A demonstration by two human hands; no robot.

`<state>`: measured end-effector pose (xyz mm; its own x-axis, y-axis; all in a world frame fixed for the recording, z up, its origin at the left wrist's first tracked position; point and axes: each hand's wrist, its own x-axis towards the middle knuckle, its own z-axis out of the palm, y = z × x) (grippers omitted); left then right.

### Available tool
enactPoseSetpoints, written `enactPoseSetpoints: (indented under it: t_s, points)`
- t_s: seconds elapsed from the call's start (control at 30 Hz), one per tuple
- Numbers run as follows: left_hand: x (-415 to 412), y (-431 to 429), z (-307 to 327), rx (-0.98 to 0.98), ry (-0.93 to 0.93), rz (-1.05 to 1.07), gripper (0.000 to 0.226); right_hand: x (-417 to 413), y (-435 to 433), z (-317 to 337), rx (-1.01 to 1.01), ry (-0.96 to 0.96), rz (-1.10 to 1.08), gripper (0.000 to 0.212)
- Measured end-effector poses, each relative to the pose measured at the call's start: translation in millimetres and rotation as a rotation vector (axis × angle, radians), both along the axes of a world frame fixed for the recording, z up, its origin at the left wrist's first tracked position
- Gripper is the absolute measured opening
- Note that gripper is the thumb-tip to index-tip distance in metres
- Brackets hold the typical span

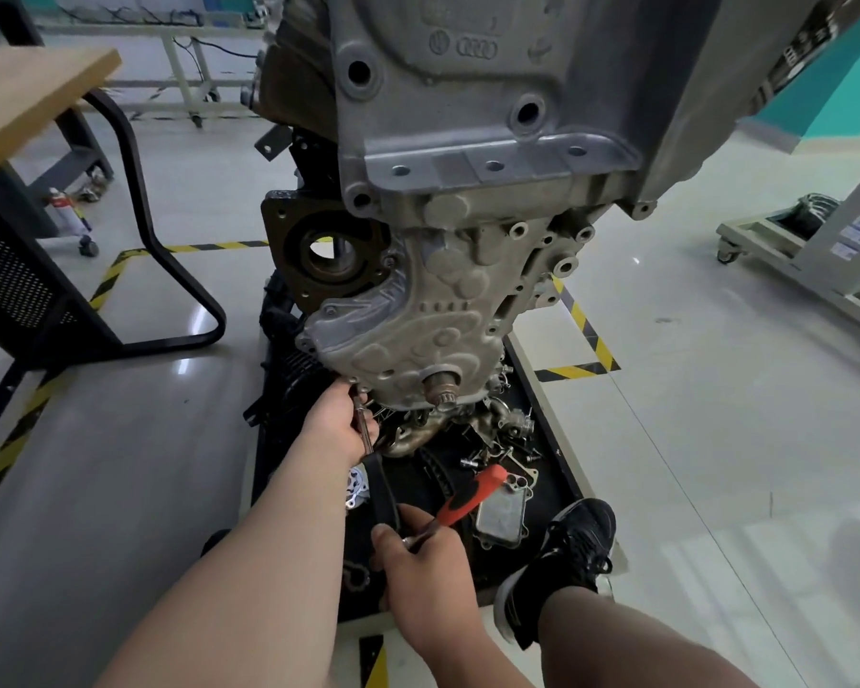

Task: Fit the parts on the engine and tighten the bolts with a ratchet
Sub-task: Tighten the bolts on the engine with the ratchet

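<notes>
since the slim steel bar (363, 424) must meet the lower left edge of the grey cast engine cover (418, 335), my left hand (336, 429) grips it there while my right hand (420, 568) clasps the red-and-black ratchet (472, 491) nearer me.

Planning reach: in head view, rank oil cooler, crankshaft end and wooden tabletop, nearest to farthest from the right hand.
1. oil cooler, just right of the right hand, among loose parts.
2. crankshaft end, higher up, ahead of the hand.
3. wooden tabletop, far upper left.

Red-and-black ratchet handle (470, 494), grey engine cover (418, 330), yellow-black floor tape (579, 372)
</notes>
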<state>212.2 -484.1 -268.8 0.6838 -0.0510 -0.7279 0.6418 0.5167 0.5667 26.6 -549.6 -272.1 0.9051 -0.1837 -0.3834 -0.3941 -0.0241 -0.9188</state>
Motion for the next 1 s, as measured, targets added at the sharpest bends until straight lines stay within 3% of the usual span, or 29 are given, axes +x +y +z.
enactPoseSetpoints:
  t_s: [0.1,0.23,0.47,0.77,1.0]
  points:
    - [-1,0,0,-0.033,0.031,-0.013,0.04,-1,-1,2,-0.008,-0.014,-0.024,0.013]
    - [0,-3,2,-0.08,0.042,-0.002,0.037,-2,-4,9,0.039,-0.012,-0.063,0.031]
    - [-4,-7,-5,-0.089,0.07,0.026,0.031,-7,0,10,0.07,0.022,-0.105,0.017]
    - [-8,-10,-6,0.308,-0.01,0.096,0.021,-6,6,10,0.123,0.052,-0.13,0.018]
    - [-10,-7,-6,0.28,-0.052,0.093,0.022,-5,6,16,0.103,-0.001,-0.142,0.019]
